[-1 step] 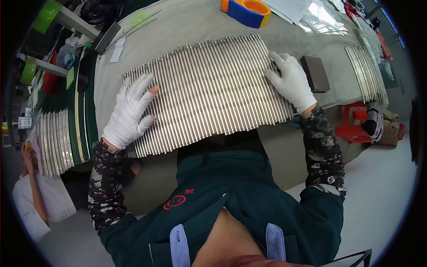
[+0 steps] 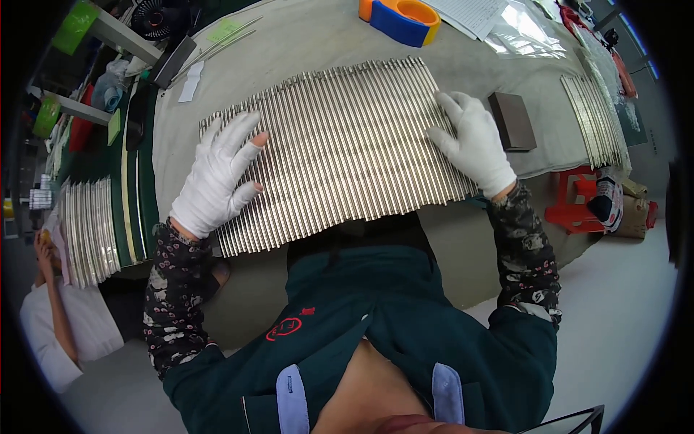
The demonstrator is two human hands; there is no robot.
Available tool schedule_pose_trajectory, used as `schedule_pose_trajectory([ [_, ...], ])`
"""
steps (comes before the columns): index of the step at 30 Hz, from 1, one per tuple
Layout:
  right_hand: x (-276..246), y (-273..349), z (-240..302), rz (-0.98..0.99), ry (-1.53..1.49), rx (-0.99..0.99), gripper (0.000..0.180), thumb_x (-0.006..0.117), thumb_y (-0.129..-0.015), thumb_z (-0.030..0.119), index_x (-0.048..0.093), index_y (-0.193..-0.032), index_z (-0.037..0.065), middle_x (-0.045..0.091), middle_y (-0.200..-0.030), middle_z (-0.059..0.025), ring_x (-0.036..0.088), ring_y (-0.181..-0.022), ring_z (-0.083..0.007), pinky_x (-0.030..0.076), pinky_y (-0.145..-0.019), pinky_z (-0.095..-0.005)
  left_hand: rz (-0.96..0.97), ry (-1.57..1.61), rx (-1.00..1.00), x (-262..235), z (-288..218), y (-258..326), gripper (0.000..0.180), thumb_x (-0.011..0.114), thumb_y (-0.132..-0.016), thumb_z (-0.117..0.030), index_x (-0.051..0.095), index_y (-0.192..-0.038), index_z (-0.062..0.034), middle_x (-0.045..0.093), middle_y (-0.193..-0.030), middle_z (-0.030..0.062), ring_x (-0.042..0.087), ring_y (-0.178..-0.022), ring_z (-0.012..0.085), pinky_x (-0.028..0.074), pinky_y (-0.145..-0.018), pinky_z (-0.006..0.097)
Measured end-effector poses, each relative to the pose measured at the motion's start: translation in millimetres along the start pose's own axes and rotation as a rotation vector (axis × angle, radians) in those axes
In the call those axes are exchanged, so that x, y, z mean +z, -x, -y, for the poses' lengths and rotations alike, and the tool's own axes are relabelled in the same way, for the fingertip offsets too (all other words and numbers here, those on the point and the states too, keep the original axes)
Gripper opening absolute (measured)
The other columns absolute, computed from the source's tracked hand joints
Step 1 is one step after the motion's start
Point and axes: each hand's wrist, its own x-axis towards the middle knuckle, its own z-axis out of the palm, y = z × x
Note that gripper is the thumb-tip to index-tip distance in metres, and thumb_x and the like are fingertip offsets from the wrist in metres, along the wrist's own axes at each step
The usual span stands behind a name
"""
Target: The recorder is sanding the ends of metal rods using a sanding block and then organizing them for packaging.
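Note:
A wide row of slim, shiny metal rods (image 2: 347,145) lies side by side on the cloth-covered table in front of me. My left hand (image 2: 211,177), in a white glove with some fingertips bare, rests over the row's left end. Its fingers are spread across the rods and grip none of them. At the opposite end, my right hand (image 2: 476,148), also white-gloved, lies open with thumb and fingers apart, its tips touching or just over the outermost rods. The lower ends of the rods reach the table's near edge.
A dark block (image 2: 512,121) sits just right of my right hand. More rods lie at the far right (image 2: 591,119) and on the left (image 2: 90,231). An orange and blue ring-shaped thing (image 2: 405,22) stands at the back. Another person (image 2: 79,325) is at lower left.
My left hand has shifted slightly right, further over the rods. My right hand has moved slightly down, its thumb a little further left. The rods look unchanged.

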Motion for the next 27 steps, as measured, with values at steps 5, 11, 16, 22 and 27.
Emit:
schedule_pose_trajectory([
  [5,-17.6,48.7,54.1,0.042,-0.079,-0.318,0.061,0.08,-0.06,0.028,0.057,-0.112,0.008,0.054,-0.113,-0.0087,0.052,-0.109,-0.0256,0.041,-0.091,-0.0414,0.011,0.011,0.193,15.8,-7.8,-75.3,0.062,0.047,-0.091,-0.048,0.036,-0.14,-0.0116,0.031,-0.148,0.0151,0.031,-0.137,0.0333,0.023,-0.111,0.053],
  [11,1.8,61.8,65.2,-0.001,0.002,-0.305,0.055,0.08,-0.061,0.031,0.06,-0.107,0.008,0.054,-0.108,-0.0069,0.053,-0.104,-0.0239,0.04,-0.09,-0.0404,0.017,0.031,0.223,55.7,-9.4,-132.0,0.066,0.041,-0.092,-0.054,0.035,-0.142,-0.0111,0.03,-0.149,0.0152,0.029,-0.137,0.0342,0.02,-0.113,0.053],
  [16,5.9,58.4,72.7,-0.03,-0.094,-0.179,0.049,0.081,-0.058,0.033,0.062,-0.096,0.009,0.053,-0.095,-0.0063,0.052,-0.091,-0.0254,0.04,-0.084,-0.0391,-0.003,0.009,0.175,71.6,-16.3,-138.2,0.06,0.05,-0.09,-0.045,0.042,-0.138,-0.0097,0.03,-0.15,0.0125,0.028,-0.138,0.0286,0.018,-0.114,0.049],
  [22,-3.8,73.8,66.0,-0.111,-0.198,-0.257,0.044,0.074,-0.059,0.023,0.056,-0.097,0.009,0.054,-0.104,-0.009,0.053,-0.097,-0.0284,0.04,-0.082,-0.0414,-0.021,-0.028,0.224,76.8,-12.7,-136.6,0.065,0.033,-0.094,-0.053,0.03,-0.145,-0.0141,0.031,-0.148,0.0175,0.03,-0.136,0.0355,0.02,-0.112,0.052],
  [27,-10.7,85.0,75.4,0.021,-0.368,-0.453,0.023,0.074,-0.064,0.022,0.06,-0.074,0.007,0.062,-0.085,-0.0068,0.06,-0.086,-0.0239,0.049,-0.071,-0.0349,0.009,-0.04,0.234,76.9,-11.6,-136.5,0.066,0.032,-0.094,-0.055,0.03,-0.145,-0.0129,0.03,-0.149,0.0171,0.029,-0.137,0.0359,0.02,-0.112,0.052],
])
